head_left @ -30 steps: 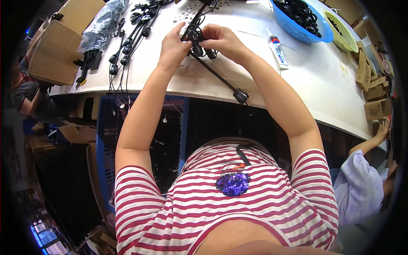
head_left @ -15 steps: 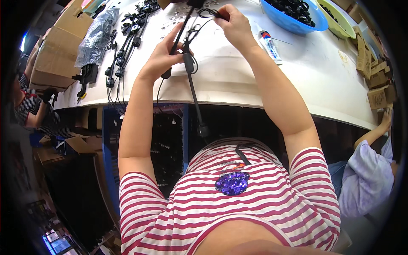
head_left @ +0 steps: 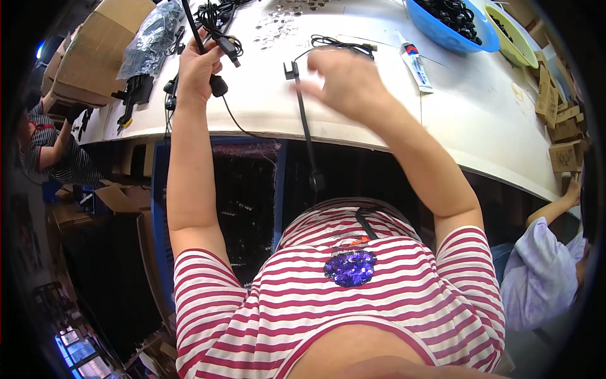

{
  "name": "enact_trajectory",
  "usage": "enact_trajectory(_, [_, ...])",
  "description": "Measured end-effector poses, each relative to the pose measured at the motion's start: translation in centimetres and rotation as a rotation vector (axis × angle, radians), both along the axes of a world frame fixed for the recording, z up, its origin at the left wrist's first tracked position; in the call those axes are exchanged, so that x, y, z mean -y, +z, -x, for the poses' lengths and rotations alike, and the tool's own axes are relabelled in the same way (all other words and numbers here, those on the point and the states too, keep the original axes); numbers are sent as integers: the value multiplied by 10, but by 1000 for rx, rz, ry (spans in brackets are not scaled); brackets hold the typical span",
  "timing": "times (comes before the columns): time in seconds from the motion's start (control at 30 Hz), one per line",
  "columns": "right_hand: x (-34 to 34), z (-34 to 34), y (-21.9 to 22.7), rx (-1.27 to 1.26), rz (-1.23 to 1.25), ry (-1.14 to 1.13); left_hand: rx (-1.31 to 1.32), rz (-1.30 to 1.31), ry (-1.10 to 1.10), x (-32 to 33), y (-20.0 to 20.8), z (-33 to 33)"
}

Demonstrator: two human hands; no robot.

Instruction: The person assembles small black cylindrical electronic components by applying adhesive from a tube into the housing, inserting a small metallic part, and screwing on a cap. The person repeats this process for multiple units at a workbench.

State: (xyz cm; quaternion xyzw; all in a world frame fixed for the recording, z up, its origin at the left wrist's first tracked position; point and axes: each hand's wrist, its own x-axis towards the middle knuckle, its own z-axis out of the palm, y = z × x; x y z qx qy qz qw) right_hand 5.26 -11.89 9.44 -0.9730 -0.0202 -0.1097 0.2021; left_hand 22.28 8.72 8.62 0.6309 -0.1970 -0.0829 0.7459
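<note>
My left hand [head_left: 199, 71] is closed around a slim black rod [head_left: 192, 26] that slants up past the fingers. A black cable coil with a plug [head_left: 231, 54] hangs beside those fingers, and a thin black cord [head_left: 237, 120] trails from a dark knob below. My right hand [head_left: 347, 82] is smeared by motion, its thumb apart from the fingers. Just left of its thumb, a black pole with a small clip-like top [head_left: 291, 71] rises in front of the table. Behind the right hand a bundled black cable [head_left: 346, 44] rests on the white table [head_left: 391, 120].
Small round silvery pieces [head_left: 278, 28] are scattered at the back. A white tube [head_left: 415, 66], a blue basin [head_left: 454, 31] of black parts and a green basin [head_left: 514, 41] are on the right. A cardboard box [head_left: 104, 47] stands left. People sit or stand at both sides.
My left hand has moved left and up with the rod. The bundled cable, earlier in my right hand, now lies on the table; that hand has come nearer to me.
</note>
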Motion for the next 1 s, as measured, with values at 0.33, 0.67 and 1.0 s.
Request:
enact_trajectory(0.33, [-31,45,-31,-142,-166,22,54,-412,398,-66,47,-62])
enact_trajectory(0.67, [0,78,-9,-146,-698,-41,498,-1283,764,-70,-51,-143])
enact_trajectory(1.0, [-31,112,66,372,381,232,817,-649,-539,-12,87,125])
